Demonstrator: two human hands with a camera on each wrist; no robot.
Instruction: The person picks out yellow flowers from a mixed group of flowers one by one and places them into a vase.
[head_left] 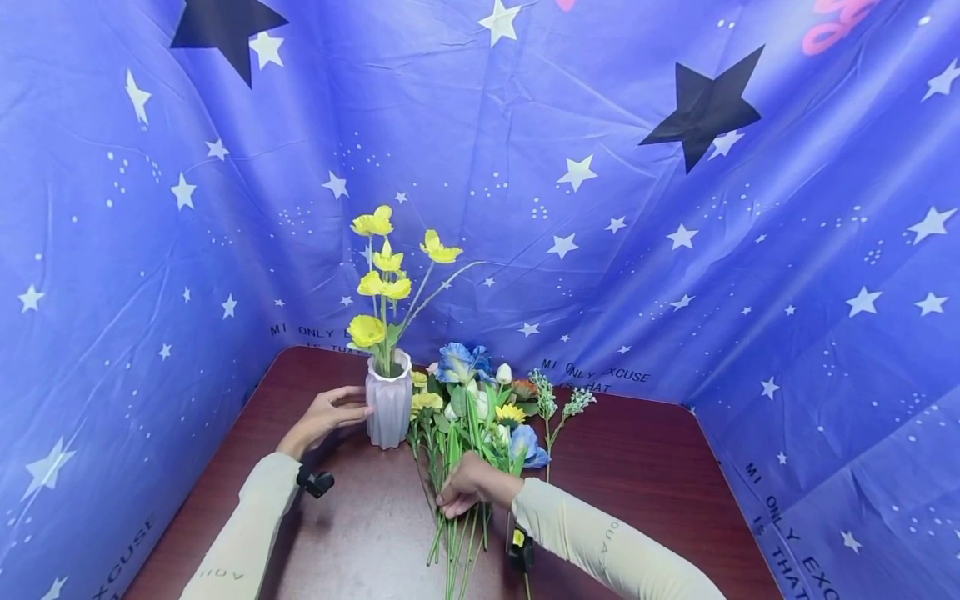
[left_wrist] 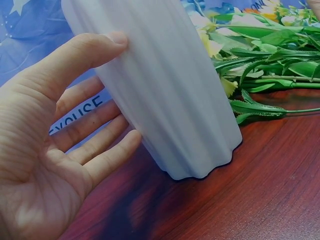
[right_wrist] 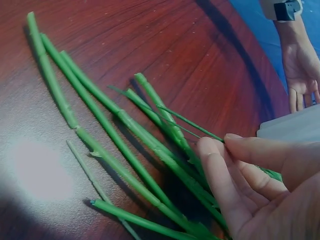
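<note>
A pale lilac fluted vase (head_left: 388, 408) stands upright at the back left of the table, with yellow flowers (head_left: 384, 288) in it. My left hand (head_left: 324, 418) is at its left side, thumb and fingertips against or very near the wall, fingers loosely extended in the left wrist view. To the vase's right lies a heap of artificial flowers (head_left: 461, 364), blue, white, yellow and orange, stems toward me. Over those stems, my right hand (head_left: 474, 487) pinches a thin green flower stem (right_wrist: 192, 124) between thumb and index finger. Which bloom it belongs to I cannot tell.
Thick green stems (right_wrist: 102, 122) lie fanned out under and beside the right hand. A sprig with small pale blossoms (head_left: 577, 402) lies at the heap's right. The dark red table (head_left: 637, 492) is enclosed by blue star-printed cloth (head_left: 465, 142).
</note>
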